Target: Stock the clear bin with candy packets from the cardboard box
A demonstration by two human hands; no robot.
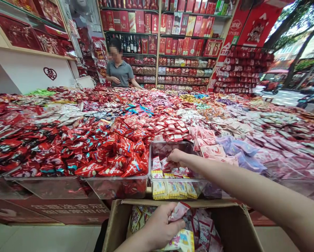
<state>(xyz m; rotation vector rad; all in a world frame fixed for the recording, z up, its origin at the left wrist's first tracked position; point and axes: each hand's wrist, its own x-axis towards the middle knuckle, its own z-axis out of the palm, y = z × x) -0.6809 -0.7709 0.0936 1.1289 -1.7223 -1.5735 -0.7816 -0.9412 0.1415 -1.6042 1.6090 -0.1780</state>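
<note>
My left hand [160, 225] is over an open cardboard box [241, 224], its thumb and fingers closed on a small pink candy packet [180, 211]. Inside the box lie pink packets and yellow-edged packets [184, 241]. Farther forward, my right hand [177, 157] reaches into a clear plastic bin [152, 157]; its fingers are curled down at small pink-and-white packets [157, 163], and what they hold, if anything, is hidden. Yellow-and-white packets [172, 188] line the front of that bin.
Red candy packets [135, 164] fill the bins to the left; pink and purple packets [238, 150] are heaped at the right. A person [118, 71] in a grey shirt stands behind the display, before shelves of red boxes [139, 22].
</note>
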